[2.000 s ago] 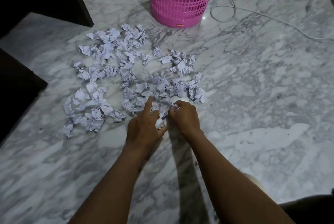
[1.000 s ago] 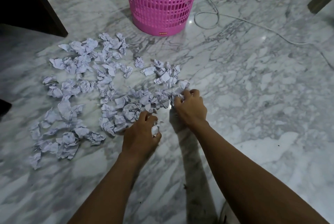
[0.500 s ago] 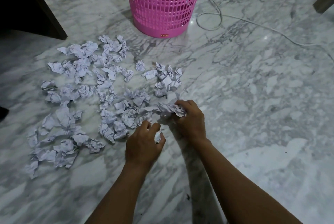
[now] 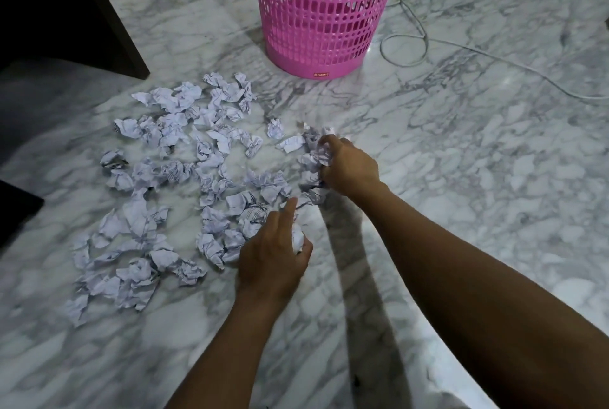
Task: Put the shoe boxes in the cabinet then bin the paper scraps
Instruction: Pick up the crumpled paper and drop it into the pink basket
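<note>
Several crumpled white paper scraps [image 4: 171,174] lie spread over the marble floor [image 4: 494,178], left of centre. A pink plastic mesh bin [image 4: 323,13] stands upright behind them at the top. My right hand [image 4: 349,168] is closed around a bunch of scraps at the right edge of the spread. My left hand [image 4: 273,253] rests nearer to me, holding a scrap [image 4: 297,239] against its palm, with its index finger stretched out over the pile. No shoe boxes are in view.
Dark wooden furniture [image 4: 82,6] stands at the top left, with another dark edge [image 4: 16,210] at the left. A thin white cable [image 4: 461,46] loops across the floor right of the bin.
My right hand moved away from me to the far right scraps and gathered more. My left hand stayed put, and its index finger stretched forward over the pile.
</note>
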A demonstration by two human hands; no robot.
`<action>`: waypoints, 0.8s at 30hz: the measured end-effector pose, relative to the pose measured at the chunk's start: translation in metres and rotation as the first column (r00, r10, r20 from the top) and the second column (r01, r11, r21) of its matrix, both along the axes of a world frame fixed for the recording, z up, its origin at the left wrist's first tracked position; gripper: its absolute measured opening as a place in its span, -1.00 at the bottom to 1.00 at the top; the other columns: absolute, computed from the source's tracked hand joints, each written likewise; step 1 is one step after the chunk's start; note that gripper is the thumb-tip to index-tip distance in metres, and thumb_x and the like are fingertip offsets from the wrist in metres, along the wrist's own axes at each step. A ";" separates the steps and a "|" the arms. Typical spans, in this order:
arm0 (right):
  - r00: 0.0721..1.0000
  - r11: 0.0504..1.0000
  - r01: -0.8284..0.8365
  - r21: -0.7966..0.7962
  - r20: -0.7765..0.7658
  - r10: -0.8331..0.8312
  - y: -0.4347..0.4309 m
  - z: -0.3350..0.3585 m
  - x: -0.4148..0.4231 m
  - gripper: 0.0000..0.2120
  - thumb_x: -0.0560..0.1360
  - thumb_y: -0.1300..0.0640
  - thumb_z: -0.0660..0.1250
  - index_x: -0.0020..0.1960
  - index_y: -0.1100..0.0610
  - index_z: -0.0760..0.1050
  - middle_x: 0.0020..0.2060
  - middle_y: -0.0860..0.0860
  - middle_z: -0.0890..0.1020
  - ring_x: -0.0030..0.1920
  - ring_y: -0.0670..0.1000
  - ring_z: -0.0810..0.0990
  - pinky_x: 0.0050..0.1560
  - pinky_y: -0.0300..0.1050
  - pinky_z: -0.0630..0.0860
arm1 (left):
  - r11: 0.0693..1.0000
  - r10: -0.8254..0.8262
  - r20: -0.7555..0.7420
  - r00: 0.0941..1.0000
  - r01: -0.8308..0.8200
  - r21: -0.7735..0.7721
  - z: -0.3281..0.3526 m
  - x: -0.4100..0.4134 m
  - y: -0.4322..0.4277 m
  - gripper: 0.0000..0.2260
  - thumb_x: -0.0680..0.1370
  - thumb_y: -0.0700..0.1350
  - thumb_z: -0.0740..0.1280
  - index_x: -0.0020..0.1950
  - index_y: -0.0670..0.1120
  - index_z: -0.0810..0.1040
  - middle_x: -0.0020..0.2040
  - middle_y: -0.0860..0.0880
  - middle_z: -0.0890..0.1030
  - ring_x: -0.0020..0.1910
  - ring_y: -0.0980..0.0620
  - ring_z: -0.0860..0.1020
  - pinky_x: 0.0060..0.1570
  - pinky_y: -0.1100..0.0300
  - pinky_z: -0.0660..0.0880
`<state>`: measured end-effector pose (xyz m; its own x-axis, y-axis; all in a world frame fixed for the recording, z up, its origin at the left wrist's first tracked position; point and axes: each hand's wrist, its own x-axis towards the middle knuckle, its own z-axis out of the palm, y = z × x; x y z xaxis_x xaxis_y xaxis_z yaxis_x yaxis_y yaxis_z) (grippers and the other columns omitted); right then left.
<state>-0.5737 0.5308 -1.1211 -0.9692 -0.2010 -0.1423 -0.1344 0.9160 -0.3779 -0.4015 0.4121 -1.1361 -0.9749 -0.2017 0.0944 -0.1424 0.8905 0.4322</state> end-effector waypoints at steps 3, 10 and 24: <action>0.995 0.998 -0.008 0.063 -0.097 0.014 -0.004 -0.011 0.004 -0.54 0.46 0.05 0.28 0.35 0.00 0.37 0.21 0.07 0.56 0.21 0.18 0.48 0.15 0.10 0.40 | 0.999 0.045 0.127 0.991 -0.045 -0.002 0.000 -0.010 0.000 -0.29 0.50 0.10 0.32 0.58 0.07 0.09 0.29 0.00 0.48 0.12 -0.10 0.58 0.00 -0.01 0.52; 0.957 0.998 0.053 -0.015 -0.285 -0.055 -0.003 -0.036 0.006 -0.46 0.40 -0.40 0.14 0.04 0.03 0.52 0.03 0.02 0.60 0.22 0.18 0.45 0.47 0.33 -0.09 | 0.989 0.065 -0.002 0.998 -0.065 -0.134 -0.020 -0.017 0.001 -0.67 0.41 0.04 0.35 0.08 -0.10 0.58 -0.07 -0.08 0.52 -0.13 -0.15 0.55 -0.24 0.04 0.47; 0.926 0.996 -0.066 0.061 -0.368 0.084 -0.001 -0.043 0.003 -0.29 0.29 -0.60 0.14 -0.01 -0.05 0.63 0.23 -0.06 0.56 0.30 0.16 0.46 0.47 0.31 -0.01 | 0.968 0.134 -0.092 0.987 -0.150 -0.202 -0.031 -0.028 0.001 -0.69 0.38 0.16 0.42 -0.08 -0.06 0.63 0.07 -0.18 0.44 0.16 -0.22 0.38 0.10 -0.09 0.34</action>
<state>-0.5709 0.5294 -1.1638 -0.9373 -0.2766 0.2122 -0.3251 0.9132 -0.2458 -0.4294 0.4130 -1.1675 -0.9258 -0.3053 0.2228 -0.2471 0.9350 0.2544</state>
